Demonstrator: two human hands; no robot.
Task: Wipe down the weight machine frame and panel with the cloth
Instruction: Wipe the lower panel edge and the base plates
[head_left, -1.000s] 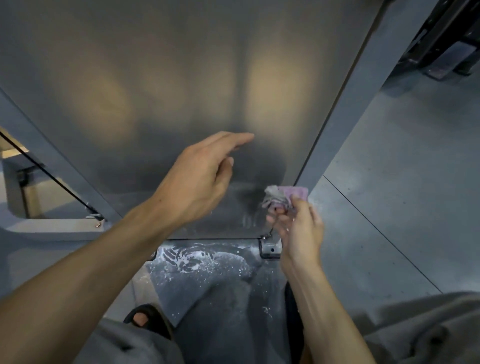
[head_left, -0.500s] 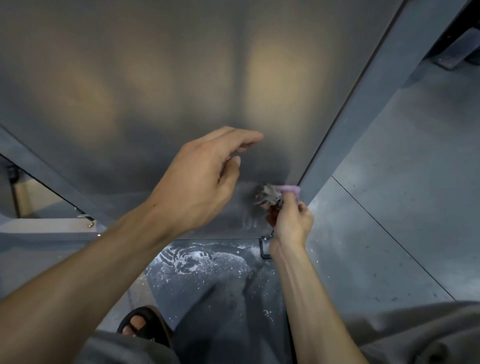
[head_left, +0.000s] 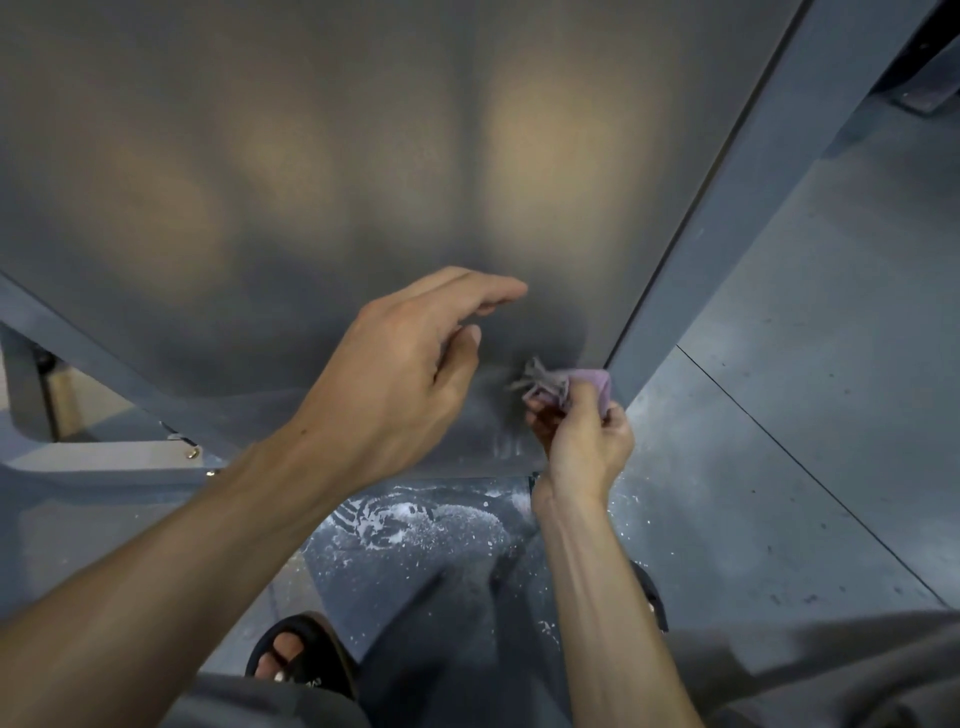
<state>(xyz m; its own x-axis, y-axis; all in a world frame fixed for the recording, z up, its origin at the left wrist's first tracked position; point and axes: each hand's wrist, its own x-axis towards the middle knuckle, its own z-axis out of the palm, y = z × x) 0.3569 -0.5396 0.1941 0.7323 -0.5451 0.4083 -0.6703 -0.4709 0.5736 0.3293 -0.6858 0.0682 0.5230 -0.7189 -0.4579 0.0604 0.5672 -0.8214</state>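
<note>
- A crumpled purple cloth (head_left: 563, 387) is gripped in the right hand (head_left: 584, 441), at the lower right corner of the grey panel (head_left: 311, 156), beside the frame post (head_left: 737, 197).
- The left hand (head_left: 400, 384) is held with fingers relaxed before the panel, holding nothing.

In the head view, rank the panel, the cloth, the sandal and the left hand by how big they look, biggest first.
1. Panel, by far the largest.
2. Left hand, though it is nearer the camera than the cloth, so it looks bigger than it is.
3. Sandal, partly hidden.
4. Cloth, bunched in the right hand.
</note>
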